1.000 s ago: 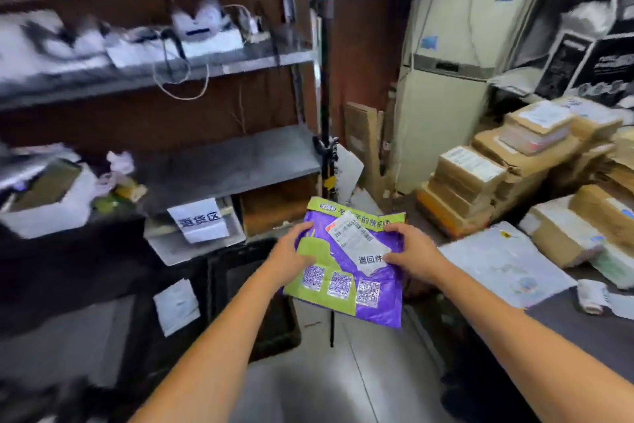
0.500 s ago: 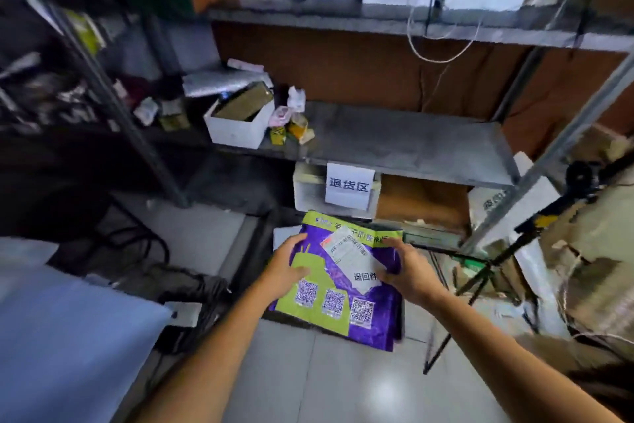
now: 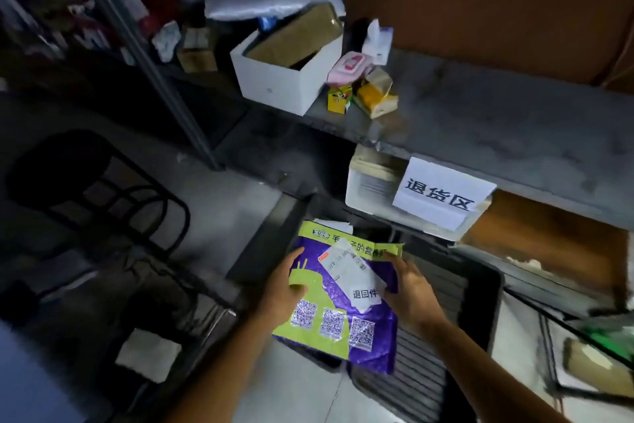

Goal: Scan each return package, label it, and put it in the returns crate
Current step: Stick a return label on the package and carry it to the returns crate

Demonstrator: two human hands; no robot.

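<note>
Two hands are counted: the left hand [image 3: 284, 288] and the right hand [image 3: 410, 295]. One package [image 3: 338, 285] is seen, bearing three QR codes [image 3: 332, 321] and one white label [image 3: 353, 271]. One white box [image 3: 274, 79], one paper sign [image 3: 441, 194] and one black crate [image 3: 487, 285] are noted.

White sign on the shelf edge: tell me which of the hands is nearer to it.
Right. The right hand grips the purple package below the sign; the left hand holds its other edge, farther to the left.
</note>
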